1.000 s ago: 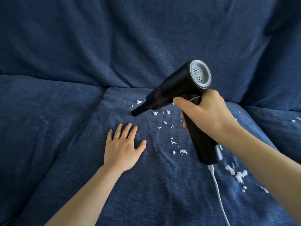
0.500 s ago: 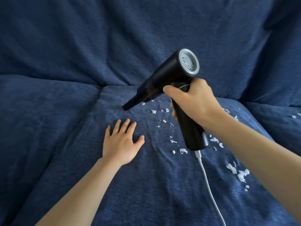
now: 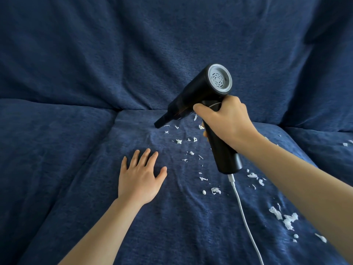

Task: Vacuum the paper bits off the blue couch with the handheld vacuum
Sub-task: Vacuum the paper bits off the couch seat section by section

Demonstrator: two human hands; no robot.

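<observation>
Over the last half second the right hand (image 3: 227,123), its grip clenched round the black handheld vacuum (image 3: 198,96), has drawn the nozzle back over the white paper bits (image 3: 179,141) strewn on the blue fabric couch (image 3: 95,169), left hand (image 3: 139,178) flat, most bits remaining.

Soft, even daylight, faint shadows, sharp centre, wide-angle bending and darker corners toward the edges.

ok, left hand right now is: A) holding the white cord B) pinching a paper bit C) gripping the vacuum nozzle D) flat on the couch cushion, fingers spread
D: the left hand lies palm down on the couch cushion, fingers spread, holding nothing; the right hand alone grips the vacuum.
</observation>
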